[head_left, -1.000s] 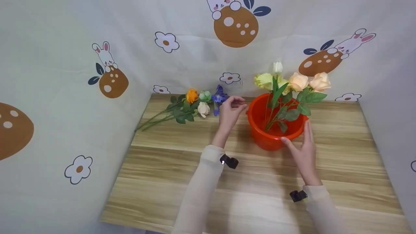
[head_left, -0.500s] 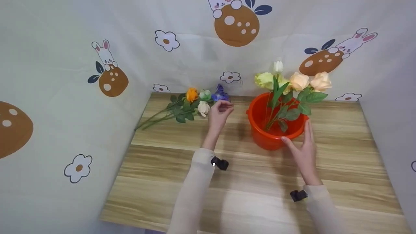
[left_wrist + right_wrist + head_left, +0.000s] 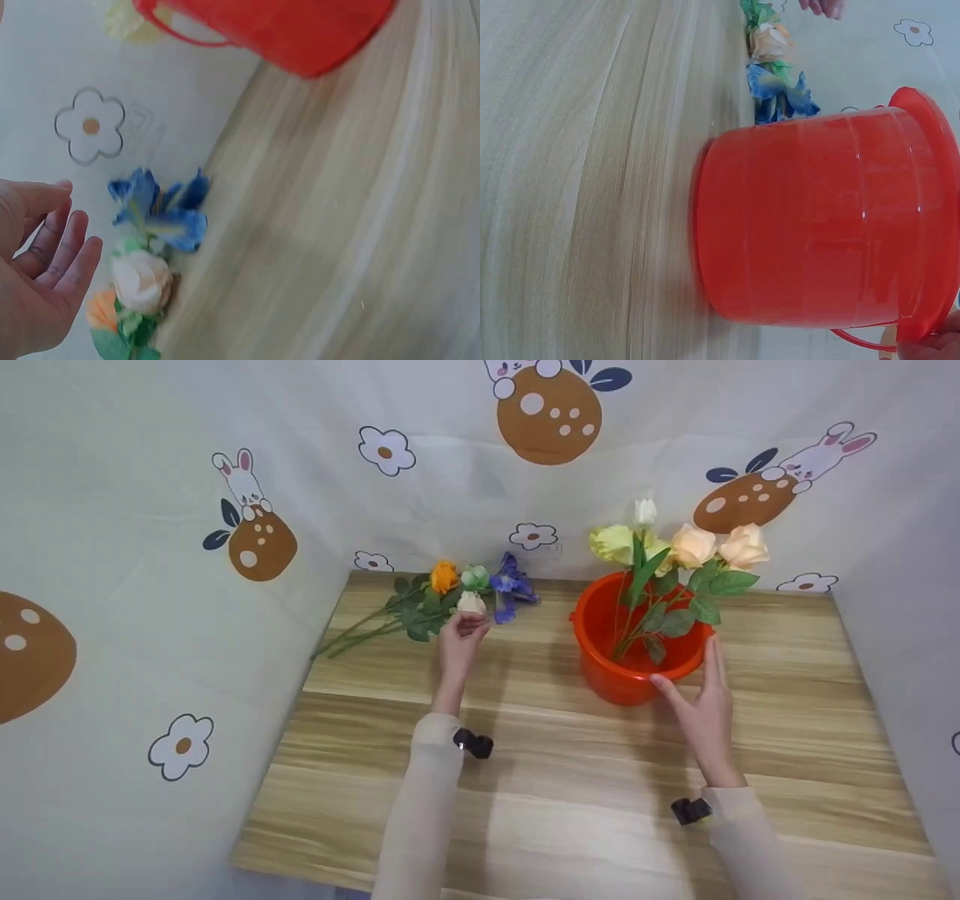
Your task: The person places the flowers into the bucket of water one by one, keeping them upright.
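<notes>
My left hand (image 3: pixel 456 649) is above the table near the cream rose (image 3: pixel 471 602), its fingers loosely bent. In the left wrist view that hand (image 3: pixel 41 277) holds nothing. Beside the rose lie an orange flower (image 3: pixel 443 577), a pale green flower (image 3: pixel 475 577) and a blue-purple iris-like flower (image 3: pixel 510 581). My right hand (image 3: pixel 709 716) rests against the red bucket (image 3: pixel 616 682), thumb at the front rim and straight fingers along the right side. Inside the bucket stand two peach roses (image 3: pixel 694 545), yellow-green flowers (image 3: pixel 612 544) and a white tulip (image 3: pixel 645 512), their stems leaning on its wall.
The wooden table (image 3: pixel 360 787) meets a patterned cloth backdrop (image 3: pixel 450 495) behind and at the sides. Green stems (image 3: pixel 360 637) of the lying flowers reach the table's left edge. A thin red handle (image 3: pixel 195 39) hangs at the bucket's side.
My left hand has moved left, away from the bucket, past the blue-purple flower to the cream rose. My right hand and the bucket have stayed in place.
</notes>
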### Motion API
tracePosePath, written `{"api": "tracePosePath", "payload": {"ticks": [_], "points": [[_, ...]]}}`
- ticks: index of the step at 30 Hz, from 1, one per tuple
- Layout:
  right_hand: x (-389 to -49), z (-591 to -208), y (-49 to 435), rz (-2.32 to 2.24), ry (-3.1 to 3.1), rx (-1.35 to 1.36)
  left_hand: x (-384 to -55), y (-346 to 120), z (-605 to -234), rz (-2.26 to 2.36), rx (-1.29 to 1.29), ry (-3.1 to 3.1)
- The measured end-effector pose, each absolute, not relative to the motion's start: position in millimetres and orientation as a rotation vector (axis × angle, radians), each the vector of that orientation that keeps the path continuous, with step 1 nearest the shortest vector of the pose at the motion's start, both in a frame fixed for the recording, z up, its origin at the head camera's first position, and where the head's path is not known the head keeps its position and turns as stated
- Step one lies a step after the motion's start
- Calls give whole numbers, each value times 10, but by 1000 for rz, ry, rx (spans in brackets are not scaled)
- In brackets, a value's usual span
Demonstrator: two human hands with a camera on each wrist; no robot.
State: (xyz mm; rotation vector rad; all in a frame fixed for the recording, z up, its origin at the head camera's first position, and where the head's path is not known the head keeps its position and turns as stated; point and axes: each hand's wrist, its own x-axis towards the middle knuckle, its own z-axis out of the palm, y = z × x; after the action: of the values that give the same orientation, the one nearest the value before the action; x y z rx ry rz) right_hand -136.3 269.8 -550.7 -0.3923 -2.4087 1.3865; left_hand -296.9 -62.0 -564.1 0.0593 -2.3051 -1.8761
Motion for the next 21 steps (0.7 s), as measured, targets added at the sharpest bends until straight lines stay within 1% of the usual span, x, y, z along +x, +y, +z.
{"api": "tracePosePath", "payload": {"ticks": [8,14,18,21], "points": [[-1368,-5504,2711,1374,-2416,-392,-3048,-1024,-5905,-1822,287,-2323],[-1372,-5502,2718,1373,-2405,-388,-3135,-1314,-5994,-1596,464,-2511],[-1373,-5506,2707,1383,-2404,-386,-3170,-1492,-6041,-1491,500,-2646],[-1373,-5514,2697,1380,-2407,-381,-3181,-1623,-6089,-1412,456,-2747]]}}
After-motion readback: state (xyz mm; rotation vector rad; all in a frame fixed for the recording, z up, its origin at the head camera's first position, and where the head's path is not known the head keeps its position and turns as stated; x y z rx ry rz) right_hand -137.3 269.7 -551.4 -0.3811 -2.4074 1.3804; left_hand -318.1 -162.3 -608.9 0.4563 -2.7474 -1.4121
